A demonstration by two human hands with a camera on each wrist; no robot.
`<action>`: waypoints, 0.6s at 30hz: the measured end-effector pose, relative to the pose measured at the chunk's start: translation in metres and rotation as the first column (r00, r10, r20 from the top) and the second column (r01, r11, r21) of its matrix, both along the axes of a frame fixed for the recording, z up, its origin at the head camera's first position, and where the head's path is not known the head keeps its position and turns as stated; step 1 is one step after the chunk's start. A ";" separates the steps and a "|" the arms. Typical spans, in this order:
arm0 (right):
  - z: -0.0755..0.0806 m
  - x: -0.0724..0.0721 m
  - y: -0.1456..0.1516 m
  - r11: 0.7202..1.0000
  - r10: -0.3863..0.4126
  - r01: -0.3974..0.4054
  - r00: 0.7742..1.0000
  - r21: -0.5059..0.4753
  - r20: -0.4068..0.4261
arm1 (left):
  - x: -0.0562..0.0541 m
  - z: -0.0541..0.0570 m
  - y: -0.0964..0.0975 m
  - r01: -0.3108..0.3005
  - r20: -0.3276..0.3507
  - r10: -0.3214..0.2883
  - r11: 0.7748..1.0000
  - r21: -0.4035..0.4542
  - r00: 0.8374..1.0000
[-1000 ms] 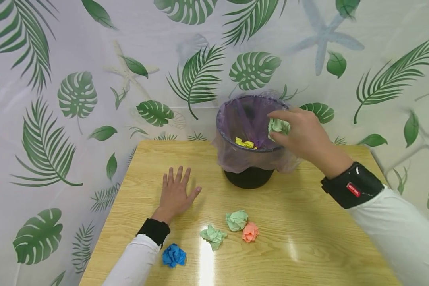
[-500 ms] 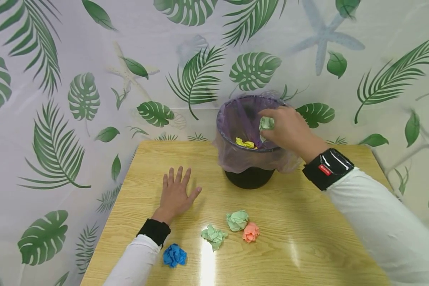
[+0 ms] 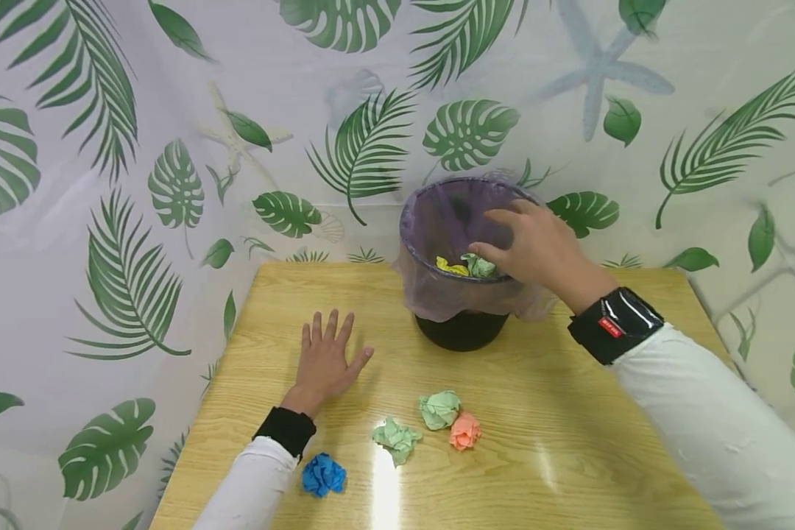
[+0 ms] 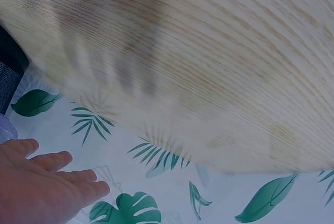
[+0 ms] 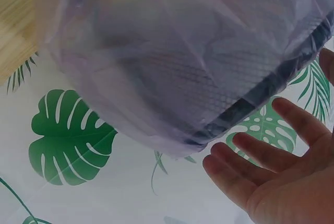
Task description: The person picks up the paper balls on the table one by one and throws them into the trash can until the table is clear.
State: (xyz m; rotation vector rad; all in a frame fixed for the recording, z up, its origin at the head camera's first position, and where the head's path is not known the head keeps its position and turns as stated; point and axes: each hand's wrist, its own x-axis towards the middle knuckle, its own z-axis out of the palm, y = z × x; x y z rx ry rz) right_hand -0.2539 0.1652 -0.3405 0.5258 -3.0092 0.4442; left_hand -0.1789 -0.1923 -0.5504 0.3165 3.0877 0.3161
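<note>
A black trash can lined with a purple plastic bag (image 3: 437, 291) stands toward the back of the table. My right hand (image 3: 543, 246) is over its right rim, thumb and fingers spread, holding nothing. Below the thumb, a crumpled green paper ball (image 3: 479, 266) lies inside the can beside a yellow paper piece (image 3: 452, 266). In the right wrist view, the relaxed fingers (image 5: 255, 156) show beside the bag-covered rim. My left hand (image 3: 324, 364) is palm down at the table's left side, fingers spread; the left wrist view shows its fingers (image 4: 57, 161) with nothing in them.
On the wooden table (image 3: 570, 412), two green paper balls (image 3: 397, 440) and a coral one (image 3: 465, 431) lie in front of the can. A blue paper ball (image 3: 323, 474) sits beside the left forearm. A leaf-patterned cloth (image 3: 238, 221) hangs behind the table.
The right hand moved left over the can and let go of the green paper ball, which dropped inside next to the yellow piece. The left hand stayed in place.
</note>
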 end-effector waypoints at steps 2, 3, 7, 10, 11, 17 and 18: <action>-0.002 0.003 0.004 1.000 -0.006 0.006 1.000 -0.007 -0.008 | 0.001 0.000 0.000 0.004 -0.005 -0.004 1.000 0.004 1.000; -0.003 0.005 0.006 1.000 -0.009 0.009 1.000 -0.010 -0.014 | 0.001 0.000 0.000 0.005 -0.007 -0.005 1.000 0.008 1.000; -0.012 0.014 0.020 1.000 -0.020 0.019 0.998 -0.016 -0.055 | 0.000 -0.001 0.001 0.003 -0.006 -0.003 1.000 0.018 1.000; -0.021 0.021 0.032 0.999 -0.030 0.027 0.995 -0.032 -0.092 | -0.001 -0.002 0.001 0.001 -0.007 -0.001 1.000 0.028 1.000; -0.024 0.023 0.037 0.999 -0.033 0.029 0.994 -0.038 -0.100 | -0.001 -0.002 0.001 0.002 -0.006 -0.002 1.000 0.028 1.000; -0.042 0.040 0.063 0.994 -0.058 0.050 0.994 -0.093 -0.091 | 0.000 -0.002 0.001 0.003 -0.005 -0.003 1.000 0.027 1.000; -0.044 0.042 0.067 0.993 -0.066 0.056 0.994 -0.105 -0.087 | 0.000 -0.002 0.001 0.003 -0.005 -0.003 1.000 0.029 1.000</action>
